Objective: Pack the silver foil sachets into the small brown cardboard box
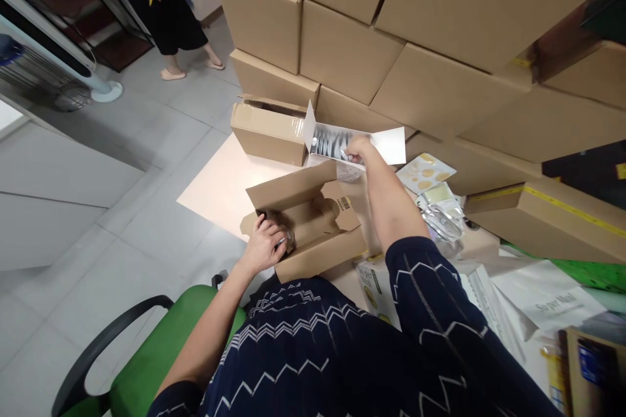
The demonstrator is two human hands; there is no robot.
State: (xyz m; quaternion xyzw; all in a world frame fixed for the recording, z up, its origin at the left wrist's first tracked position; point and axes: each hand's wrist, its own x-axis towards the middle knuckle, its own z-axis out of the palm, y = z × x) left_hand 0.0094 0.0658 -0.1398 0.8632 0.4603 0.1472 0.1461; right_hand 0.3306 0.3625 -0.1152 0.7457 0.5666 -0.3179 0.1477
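My left hand point(267, 244) rests inside an open brown cardboard box point(313, 221) on the table, its fingers curled around a small silvery item at the box's near-left corner. My right hand point(357, 148) reaches forward into an open white box point(391, 143) holding a row of grey packets point(330, 142). Its fingers pinch one of those packets at the box's front edge.
Large brown cartons point(401, 45) are stacked along the far and right side. Sheets, stickers point(425, 172) and plastic bags point(443, 218) lie at the right. A green chair point(147, 358) is below left. Another person point(161, 6) stands at the top left on the tiled floor.
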